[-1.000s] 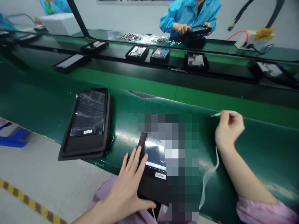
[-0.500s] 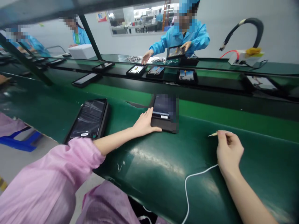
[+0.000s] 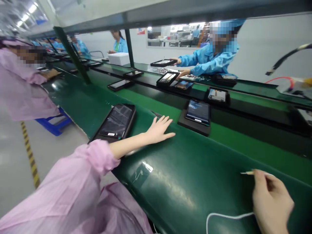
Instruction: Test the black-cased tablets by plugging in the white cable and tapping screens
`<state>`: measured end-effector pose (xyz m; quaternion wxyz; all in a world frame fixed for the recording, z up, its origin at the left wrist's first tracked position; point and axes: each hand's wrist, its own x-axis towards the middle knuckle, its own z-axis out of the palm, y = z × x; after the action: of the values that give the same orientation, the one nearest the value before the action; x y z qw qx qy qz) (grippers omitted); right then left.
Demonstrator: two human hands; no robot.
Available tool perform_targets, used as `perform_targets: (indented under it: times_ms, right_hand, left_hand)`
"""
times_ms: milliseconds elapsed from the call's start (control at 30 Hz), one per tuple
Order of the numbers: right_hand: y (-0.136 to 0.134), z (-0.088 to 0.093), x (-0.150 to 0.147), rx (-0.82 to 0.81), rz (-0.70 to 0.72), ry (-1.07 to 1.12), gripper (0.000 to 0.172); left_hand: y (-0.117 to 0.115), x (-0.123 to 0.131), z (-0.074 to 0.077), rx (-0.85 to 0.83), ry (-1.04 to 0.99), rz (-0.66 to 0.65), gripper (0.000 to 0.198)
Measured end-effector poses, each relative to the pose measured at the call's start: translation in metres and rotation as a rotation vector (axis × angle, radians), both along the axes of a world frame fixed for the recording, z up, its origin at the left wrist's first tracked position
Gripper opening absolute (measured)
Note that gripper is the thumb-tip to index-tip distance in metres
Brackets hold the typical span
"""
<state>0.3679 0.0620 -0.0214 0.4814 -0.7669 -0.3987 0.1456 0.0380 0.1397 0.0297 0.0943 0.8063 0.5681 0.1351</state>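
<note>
Pink work garment point(image 3: 56, 201), left sleeve point(image 3: 83, 175) bunched at the forearm point(image 3: 131, 145).
Creased cloth fills the lower left of the frame, gathered at the cuff point(image 3: 107, 156); matching pink lap fabric point(image 3: 122, 208) shows at bottom centre-left. Left hand point(image 3: 159, 130), mid-frame, and right hand point(image 3: 273, 201), lower right, are bare.

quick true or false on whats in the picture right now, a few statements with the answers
1. The right hand holds a thin tool. True.
2. The left hand is clenched into a fist. False: its fingers are spread.
3. Beyond the left fingertips, a tablet lies on a dark tray. True.
4. The left hand touches that tablet. False: a gap shows between them.
5. A white cord shows by the right hand. True.
</note>
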Motion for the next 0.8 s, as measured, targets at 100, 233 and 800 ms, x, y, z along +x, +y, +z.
perform_targets:
  times_ms: [100, 233, 800]
  right_hand:
    - [0.01, -0.003, -0.016, -0.012, 0.298, -0.147, 0.042]
    - [0.052, -0.003, -0.05, -0.009, 0.666, -0.314, 0.042]
    - [0.045, -0.003, -0.34, -0.185, 0.989, 1.049, 0.06]
  left_hand:
    - [-0.054, -0.08, 0.01, 0.151, 0.013, 0.06, 0.042]
    - [-0.106, -0.19, 0.01, 0.233, -0.125, 0.599, 0.035]
    - [-0.111, -0.244, -0.004, 0.07, -0.346, 0.645, 0.014]
